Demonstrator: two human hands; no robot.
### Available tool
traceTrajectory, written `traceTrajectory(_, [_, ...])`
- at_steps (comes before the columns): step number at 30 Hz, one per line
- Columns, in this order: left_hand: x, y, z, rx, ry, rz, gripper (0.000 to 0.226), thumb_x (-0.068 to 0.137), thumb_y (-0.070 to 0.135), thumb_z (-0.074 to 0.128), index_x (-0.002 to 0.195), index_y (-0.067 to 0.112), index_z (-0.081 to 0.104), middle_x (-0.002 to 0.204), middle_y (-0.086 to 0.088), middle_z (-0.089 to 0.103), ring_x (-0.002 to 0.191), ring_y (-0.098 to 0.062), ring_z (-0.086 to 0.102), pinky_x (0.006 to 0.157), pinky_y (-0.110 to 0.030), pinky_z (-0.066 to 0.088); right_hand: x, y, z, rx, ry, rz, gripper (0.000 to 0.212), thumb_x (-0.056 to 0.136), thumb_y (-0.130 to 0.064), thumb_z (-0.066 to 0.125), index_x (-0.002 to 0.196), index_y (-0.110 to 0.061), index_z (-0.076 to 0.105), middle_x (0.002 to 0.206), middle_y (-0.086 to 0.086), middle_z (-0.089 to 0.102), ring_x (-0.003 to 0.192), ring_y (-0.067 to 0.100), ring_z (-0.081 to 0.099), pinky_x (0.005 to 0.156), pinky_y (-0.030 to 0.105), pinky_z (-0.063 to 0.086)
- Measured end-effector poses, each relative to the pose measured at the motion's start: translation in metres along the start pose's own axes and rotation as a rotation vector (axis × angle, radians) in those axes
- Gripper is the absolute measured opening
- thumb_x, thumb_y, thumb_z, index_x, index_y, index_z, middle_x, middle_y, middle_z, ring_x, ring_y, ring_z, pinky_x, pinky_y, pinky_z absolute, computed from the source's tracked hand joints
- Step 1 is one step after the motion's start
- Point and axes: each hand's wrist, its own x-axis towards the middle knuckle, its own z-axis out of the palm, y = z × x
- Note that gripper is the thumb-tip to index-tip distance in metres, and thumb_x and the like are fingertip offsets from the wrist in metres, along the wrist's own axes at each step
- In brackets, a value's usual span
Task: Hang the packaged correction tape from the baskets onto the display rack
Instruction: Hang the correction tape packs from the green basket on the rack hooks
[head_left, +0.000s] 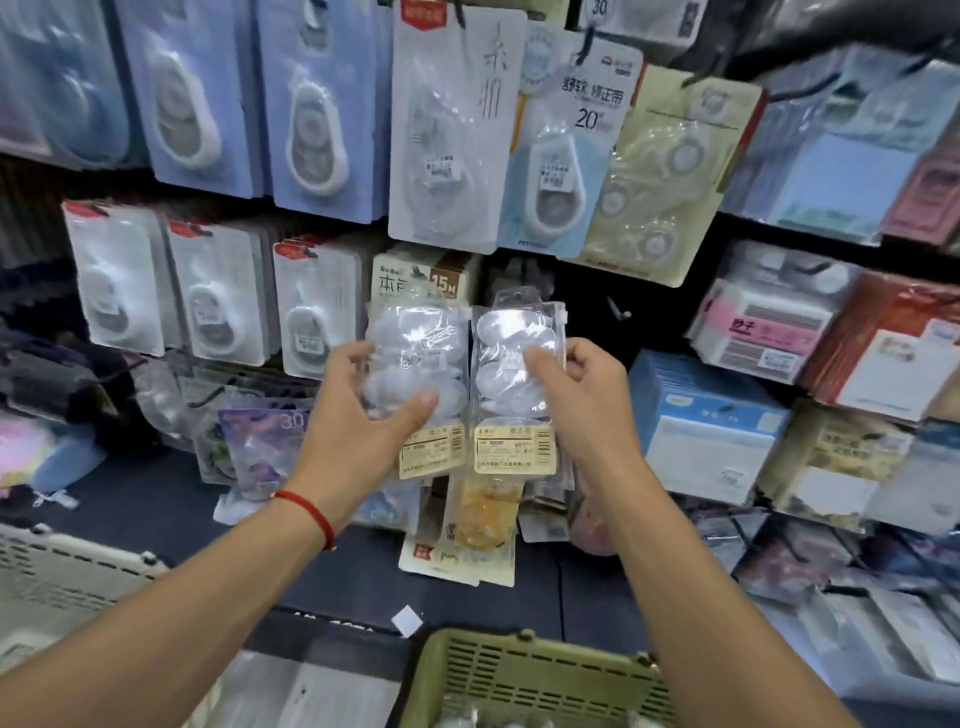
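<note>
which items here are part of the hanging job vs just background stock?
In the job:
left hand holding left clear pack
right hand holding right clear pack
green basket
bare hook

Just around:
blue carded tapes
sticky note pads
grey basket

A dark wall board (582, 296) fills the back of the shop, and it is the main thing to look from. A small bare metal hook (618, 312) sticks out near the middle of it. Right of the hook, stacks of sticky note pads (763, 332) and blue boxes (711, 426) sit on dark shelves. Below the hook runs a dark blue ledge (156, 509). A small white paper square (408, 621) lies lower down on that ledge. Far left of the hook, something pink and blurry (26, 447) sits at the edge. The light is bright and shines off the plastic.
</note>
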Motion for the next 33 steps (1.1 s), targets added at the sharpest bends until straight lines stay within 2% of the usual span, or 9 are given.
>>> traceTrajectory(3, [0.002,0.001,-0.006,-0.012,0.030,0.003,0.068,0.082,0.036,0.086,0.130,0.044,0.039,0.140,0.003,0.055,0.124,-0.019,0.060,0.109,-0.048,0.051,0.005,-0.002,0.005,0.016,0.033,-0.006,0.044,0.088,-0.047,0.069,0.093,-0.004,0.065,0.082,0.021,0.068,0.069,0.020,0.056,0.066,0.045,0.049])
traceTrajectory(8, [0.002,0.002,-0.013,-0.072,0.050,-0.027,0.066,0.081,0.034,0.087,0.128,0.046,0.041,0.133,0.003,0.061,0.109,-0.012,0.068,0.094,-0.037,0.058,0.011,0.002,0.005,0.101,0.068,0.093,0.028,0.085,-0.040,0.073,0.067,-0.021,0.064,0.062,-0.004,0.057,0.059,0.018,0.053,0.059,0.036,0.043])
traceTrajectory(12, [0.001,0.002,-0.012,-0.064,0.059,-0.018,0.065,0.081,0.038,0.087,0.128,0.044,0.043,0.133,0.003,0.061,0.113,-0.014,0.066,0.094,-0.038,0.057,0.013,0.004,0.007,0.152,0.062,0.107,0.025,0.086,-0.037,0.077,0.070,-0.019,0.070,0.072,0.003,0.072,0.066,0.023,0.069,0.059,0.039,0.055])
traceTrajectory(15, [0.000,0.002,-0.011,-0.036,0.081,0.005,0.063,0.081,0.040,0.087,0.127,0.044,0.043,0.130,0.005,0.060,0.114,-0.015,0.064,0.089,-0.034,0.056,0.021,0.008,0.005,-0.078,0.077,0.044,0.024,0.093,-0.038,0.074,0.081,-0.018,0.070,0.065,-0.016,0.067,0.061,0.001,0.065,0.054,0.017,0.047])
traceTrajectory(19, [0.000,0.000,-0.011,0.028,0.123,0.047,0.061,0.082,0.041,0.087,0.123,0.048,0.042,0.120,0.018,0.057,0.108,-0.003,0.060,0.082,-0.022,0.047,0.019,0.014,0.001,-0.545,0.092,0.019,0.059,0.099,-0.048,0.065,0.147,-0.018,0.050,0.141,0.000,0.056,0.125,0.018,0.059,0.098,0.032,0.049])
traceTrajectory(21, [0.000,-0.001,-0.010,0.032,0.123,0.035,0.060,0.082,0.041,0.087,0.121,0.047,0.042,0.119,0.014,0.059,0.107,-0.008,0.061,0.087,-0.029,0.050,0.012,0.013,0.002,-0.541,0.113,-0.033,0.060,0.099,-0.047,0.064,0.150,-0.022,0.044,0.150,0.003,0.046,0.133,0.021,0.052,0.107,0.039,0.047])
traceTrajectory(25, [-0.001,0.001,-0.006,0.018,0.092,0.005,0.059,0.082,0.039,0.087,0.120,0.046,0.043,0.123,0.006,0.061,0.110,-0.017,0.065,0.092,-0.036,0.054,0.001,0.008,0.005,-0.497,0.089,-0.089,0.041,0.100,-0.039,0.064,0.138,-0.026,0.053,0.138,-0.005,0.052,0.122,0.012,0.054,0.104,0.035,0.047])
traceTrajectory(29, [-0.004,0.008,-0.004,-0.090,0.023,-0.069,0.061,0.079,0.035,0.089,0.123,0.044,0.047,0.121,0.004,0.066,0.099,-0.007,0.071,0.086,-0.031,0.062,-0.019,0.006,0.016,-0.258,-0.123,-0.123,0.024,0.098,-0.044,0.067,0.117,-0.031,0.068,0.111,-0.017,0.070,0.100,-0.002,0.064,0.080,0.010,0.049])
traceTrajectory(33, [-0.009,0.013,0.000,-0.182,-0.069,-0.137,0.086,0.067,0.037,0.092,0.139,0.026,0.047,0.117,-0.006,0.074,0.103,-0.024,0.076,0.092,-0.050,0.062,-0.032,0.013,0.025,-0.133,-0.195,-0.101,0.020,0.093,-0.048,0.074,0.107,-0.035,0.069,0.102,-0.016,0.073,0.093,0.005,0.070,0.081,0.022,0.058])
